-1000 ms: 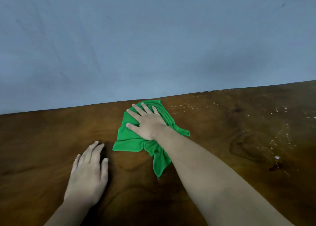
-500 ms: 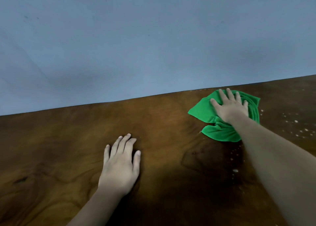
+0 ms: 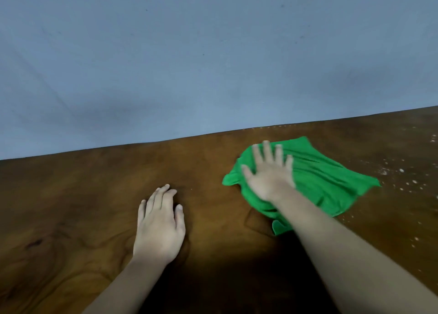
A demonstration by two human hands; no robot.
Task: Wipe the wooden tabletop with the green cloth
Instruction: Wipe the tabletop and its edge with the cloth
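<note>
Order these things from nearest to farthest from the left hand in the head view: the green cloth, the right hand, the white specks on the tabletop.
1. Green cloth: to the right of the left hand; its left corner comes closest.
2. Right hand: flat on the cloth, just past that corner.
3. White specks: far right of the tabletop, beyond the cloth.

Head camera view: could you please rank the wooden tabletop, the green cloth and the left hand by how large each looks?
1. Wooden tabletop, by far the largest.
2. Green cloth, partly covered by the right hand.
3. Left hand; it lies nearer the camera, so its margin below the cloth is unsure.
</note>
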